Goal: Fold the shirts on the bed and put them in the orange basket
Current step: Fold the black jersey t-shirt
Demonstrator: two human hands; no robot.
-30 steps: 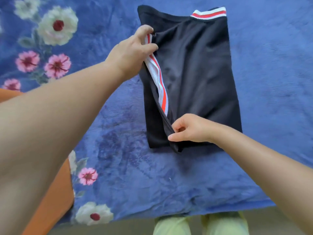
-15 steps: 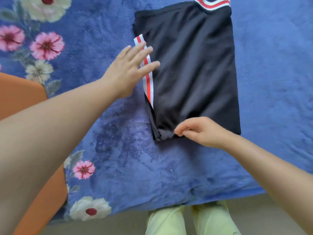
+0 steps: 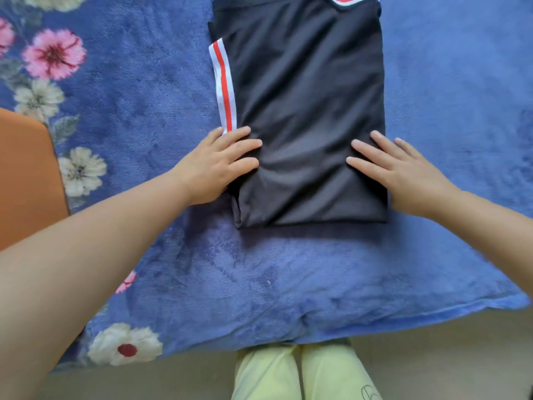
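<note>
A black shirt [image 3: 305,90] with white and red striped trim lies folded into a long rectangle on the blue blanket. Its sleeve cuff stripe shows along the left edge and the collar at the top edge of the view. My left hand [image 3: 215,166] lies flat on the shirt's lower left edge, fingers straight. On the lower right edge rests my right hand [image 3: 398,171], also flat with fingers spread. The orange basket [image 3: 26,180] shows only as a corner at the left edge of the view.
The blue blanket [image 3: 288,278] with pink and white flowers covers the bed, and its near edge hangs in front of me. Below it are the floor and my legs in pale yellow trousers [image 3: 300,373].
My left hand slid down from the striped sleeve to the shirt's lower left edge. My right hand let go of the hem it pinched and opened flat on the lower right. The side fold now lies flat.
</note>
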